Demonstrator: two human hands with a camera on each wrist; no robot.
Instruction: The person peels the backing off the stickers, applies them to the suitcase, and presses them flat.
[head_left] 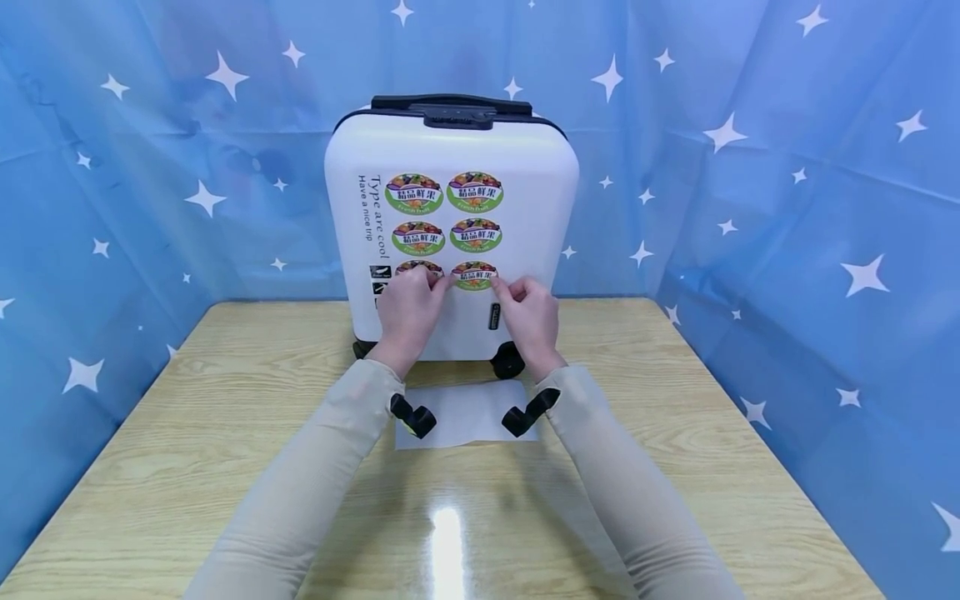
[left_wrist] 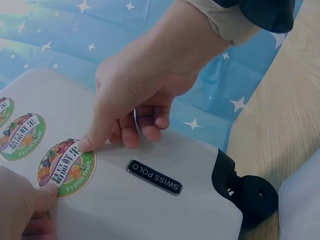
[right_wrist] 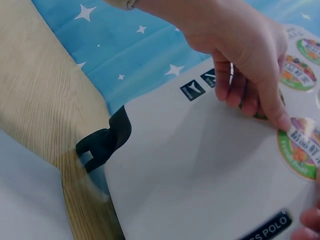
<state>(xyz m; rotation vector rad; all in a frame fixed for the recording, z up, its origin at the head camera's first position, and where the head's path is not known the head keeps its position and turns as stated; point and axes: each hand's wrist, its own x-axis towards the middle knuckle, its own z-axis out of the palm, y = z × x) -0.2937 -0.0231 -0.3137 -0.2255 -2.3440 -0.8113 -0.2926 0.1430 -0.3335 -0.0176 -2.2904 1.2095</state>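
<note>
A white suitcase (head_left: 457,333) stands upright on the table with several oval fruit stickers on its front in two columns. Both hands are at the lowest sticker (head_left: 474,276) of the right column, which lies against the suitcase face. My left hand (head_left: 408,308) touches its left edge with an extended thumb (right_wrist: 281,120); its other fingers bend loosely and partly cover the lowest left sticker (head_left: 420,267). On the right edge rests the thumb (left_wrist: 87,143) of my right hand (head_left: 531,317), its remaining fingers curled beneath the palm without anything in them.
A white sheet (head_left: 465,417) lies on the wooden table (head_left: 262,433) before the suitcase. Below the right hand's sticker is a black SWISS POLO badge (left_wrist: 154,177). Black wheels (head_left: 507,361) show at the suitcase's bottom. A blue star-patterned curtain (head_left: 225,167) hangs behind and at both sides.
</note>
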